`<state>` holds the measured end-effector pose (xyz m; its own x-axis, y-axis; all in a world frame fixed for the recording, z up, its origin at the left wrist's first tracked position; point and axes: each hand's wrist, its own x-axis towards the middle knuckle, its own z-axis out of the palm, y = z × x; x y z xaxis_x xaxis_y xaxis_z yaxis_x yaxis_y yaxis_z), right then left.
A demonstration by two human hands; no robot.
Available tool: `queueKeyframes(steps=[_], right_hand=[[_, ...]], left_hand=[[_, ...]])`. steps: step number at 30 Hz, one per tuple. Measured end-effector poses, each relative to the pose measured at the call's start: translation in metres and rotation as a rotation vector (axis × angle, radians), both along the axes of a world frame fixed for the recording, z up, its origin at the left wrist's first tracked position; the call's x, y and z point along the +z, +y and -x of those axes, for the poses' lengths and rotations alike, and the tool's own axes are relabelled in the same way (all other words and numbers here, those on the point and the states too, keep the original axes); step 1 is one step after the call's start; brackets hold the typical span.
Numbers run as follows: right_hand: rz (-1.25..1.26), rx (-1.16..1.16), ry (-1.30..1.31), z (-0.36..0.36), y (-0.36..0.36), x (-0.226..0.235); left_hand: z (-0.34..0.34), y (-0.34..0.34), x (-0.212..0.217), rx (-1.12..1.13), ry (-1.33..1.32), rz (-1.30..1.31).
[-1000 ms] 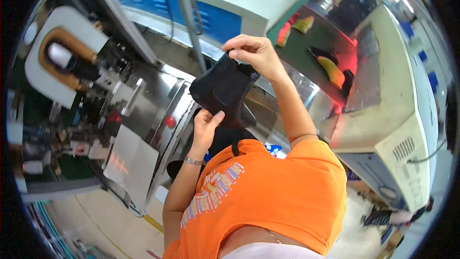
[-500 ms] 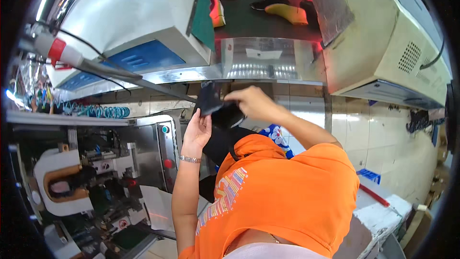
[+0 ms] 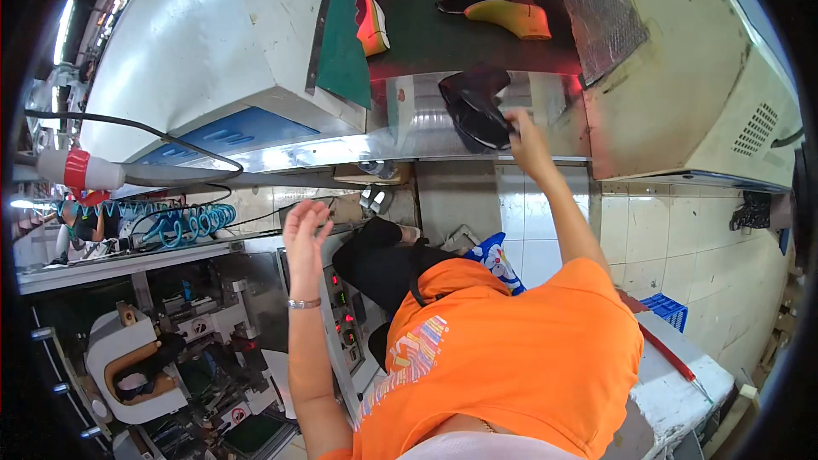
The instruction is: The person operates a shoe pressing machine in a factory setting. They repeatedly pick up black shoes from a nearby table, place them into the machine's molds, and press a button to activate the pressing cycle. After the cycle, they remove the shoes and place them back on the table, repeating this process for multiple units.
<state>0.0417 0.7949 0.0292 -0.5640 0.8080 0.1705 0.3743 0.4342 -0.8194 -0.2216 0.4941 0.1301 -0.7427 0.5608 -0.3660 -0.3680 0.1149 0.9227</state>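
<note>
Our right hand grips a black boot over the near edge of the conveyor; our left hand has fingers loosely spread. The multicoloured print is unreadable.

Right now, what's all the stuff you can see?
Boot: one, black, over metal ledge
Belt: one, dark green, top middle
Foot-shaped forms: three, yellow, on belt
Shoe pieces: at least two, black, on belt
Housings: two, white, cream, beside belt
Coiled hose: count unclear, blue, left
Basket: one, blue, right
Thin tool: one, red, right
Machine parts: many, white, dark, lower left
Shirt: one, orange, lower middle
Left grip: one, bare, empty, left
Right grip: one, bare, holding boot
</note>
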Motion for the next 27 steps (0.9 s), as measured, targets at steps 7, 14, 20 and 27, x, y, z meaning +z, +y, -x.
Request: queueKeyframes(steps=[7,14,20,27], right_hand=[[0.150,-0.117,-0.149,-0.033,0.027,-0.113],[0.725,-0.131,0.143,0.063,0.088,-0.097],[1.164,-0.029,0.373,0.103,0.094,-0.083],[0.747,0.299,0.524,0.253,0.153,-0.064]], left_hand=[[0.045,0.041,0.021,-0.062,0.696,0.139],[0.070,0.125,0.082,-0.124,1.484,0.310],[0.117,0.165,0.084,-0.065,1.752,0.266],[0.143,0.192,0.051,0.028,1.887,0.221]])
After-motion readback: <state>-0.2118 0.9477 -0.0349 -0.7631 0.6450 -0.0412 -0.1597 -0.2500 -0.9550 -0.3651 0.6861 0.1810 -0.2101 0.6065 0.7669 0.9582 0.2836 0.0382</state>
